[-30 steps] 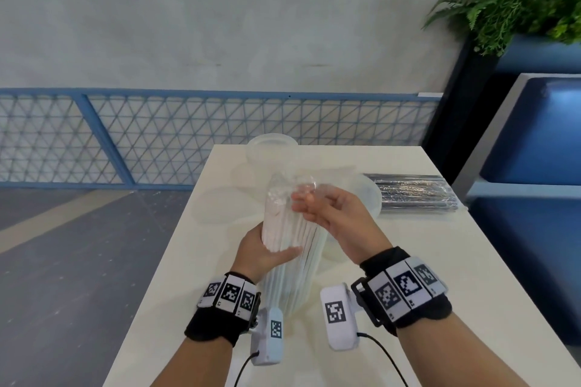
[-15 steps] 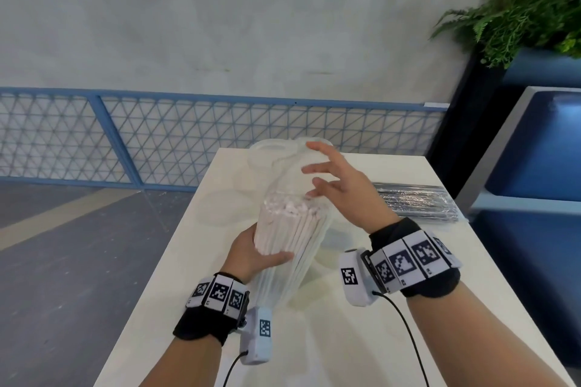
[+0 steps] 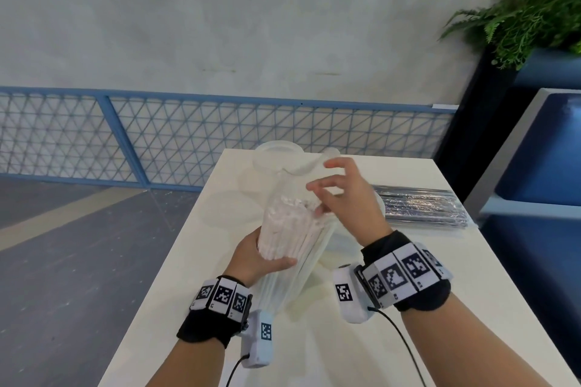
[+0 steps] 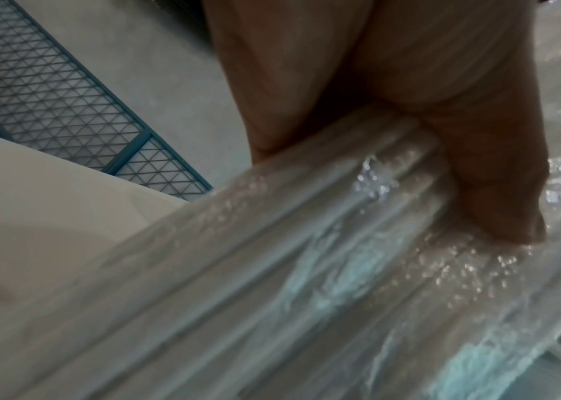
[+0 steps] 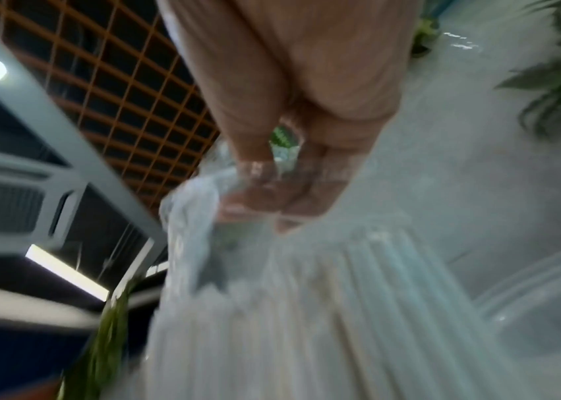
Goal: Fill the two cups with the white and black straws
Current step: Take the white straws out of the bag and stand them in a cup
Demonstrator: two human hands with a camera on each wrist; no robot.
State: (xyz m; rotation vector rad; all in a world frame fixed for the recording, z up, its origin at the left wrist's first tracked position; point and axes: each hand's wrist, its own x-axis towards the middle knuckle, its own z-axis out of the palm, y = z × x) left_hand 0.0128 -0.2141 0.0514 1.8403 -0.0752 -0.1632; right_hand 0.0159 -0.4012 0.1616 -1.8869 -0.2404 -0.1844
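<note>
A bundle of white straws (image 3: 287,229) stands tilted inside a clear plastic bag (image 3: 283,286) over the white table (image 3: 440,261). My left hand (image 3: 261,256) grips the bundle round its middle, and the thumb (image 4: 498,189) presses into the film. My right hand (image 3: 317,198) has its curled fingertips (image 5: 272,200) inside the bag's open mouth, pinching the upper ends of the straws (image 5: 357,270). One clear cup (image 3: 276,157) stands at the far edge. A second cup (image 5: 542,311) sits just right of the bundle, mostly hidden by my right hand. Black straws (image 3: 421,204) lie in their wrapper on the right.
The table's left edge (image 3: 176,261) drops to a grey floor. A blue mesh railing (image 3: 157,135) runs behind the table. A blue bench (image 3: 540,182) and a potted fern (image 3: 528,16) stand to the right.
My right hand pulled the bag's top upward with its fingers spread, then came down into the opening onto the straw tops. The bundle tilted further to the right in my left hand.
</note>
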